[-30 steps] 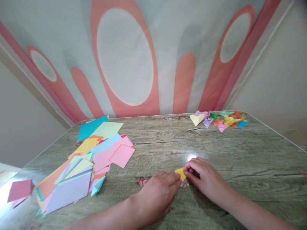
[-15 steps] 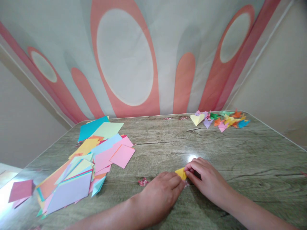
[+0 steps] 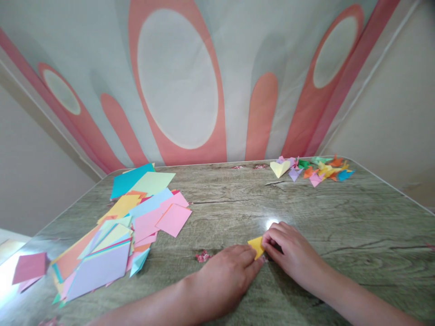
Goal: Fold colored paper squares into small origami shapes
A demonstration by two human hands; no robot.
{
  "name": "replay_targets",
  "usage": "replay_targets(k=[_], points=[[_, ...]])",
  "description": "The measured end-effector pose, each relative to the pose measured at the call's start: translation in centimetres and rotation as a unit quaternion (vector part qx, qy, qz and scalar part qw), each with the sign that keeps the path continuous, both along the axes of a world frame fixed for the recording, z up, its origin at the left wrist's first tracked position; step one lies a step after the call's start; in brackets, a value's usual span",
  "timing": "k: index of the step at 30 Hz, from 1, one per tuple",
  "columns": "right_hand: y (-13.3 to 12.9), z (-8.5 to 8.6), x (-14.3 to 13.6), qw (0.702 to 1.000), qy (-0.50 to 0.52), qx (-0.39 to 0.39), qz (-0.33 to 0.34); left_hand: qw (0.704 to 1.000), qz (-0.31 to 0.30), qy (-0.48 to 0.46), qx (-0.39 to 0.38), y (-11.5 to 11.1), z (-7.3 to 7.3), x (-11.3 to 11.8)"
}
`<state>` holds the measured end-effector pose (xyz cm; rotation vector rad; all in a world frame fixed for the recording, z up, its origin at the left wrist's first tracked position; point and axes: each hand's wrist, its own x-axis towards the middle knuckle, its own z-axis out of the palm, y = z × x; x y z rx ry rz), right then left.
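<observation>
From afar, I saw the small yellow paper piece (image 3: 255,246) on the wood-grain worktop (image 3: 231,210), between the left hand (image 3: 231,277), fingers over its near edge, grip hidden from me, and the right hand (image 3: 288,246), pinching its right corner.

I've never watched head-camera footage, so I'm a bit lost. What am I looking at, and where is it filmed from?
There is no machine here, only a person's two bare hands. One camera, worn on the head, looks forward and down at them. The left hand rests with its fingers over part of a small yellow paper, while the right hand pinches its other side. Below is a wood-patterned table. On the left lies a loose spread of coloured sheets; at the far right, a cluster of small folded paper shapes, with a pale yellow heart-like shape at its left end. Behind stands a patterned backdrop.
</observation>
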<state>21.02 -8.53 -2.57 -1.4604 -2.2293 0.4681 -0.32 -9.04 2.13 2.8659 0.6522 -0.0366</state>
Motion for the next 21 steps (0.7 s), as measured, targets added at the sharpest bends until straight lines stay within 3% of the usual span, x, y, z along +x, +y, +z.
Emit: replay_targets(k=[21], points=[[0.03,-0.18,-0.23,1.0,-0.023,0.021,0.007,1.0,0.003,0.006,-0.016,0.07,-0.15,-0.14]])
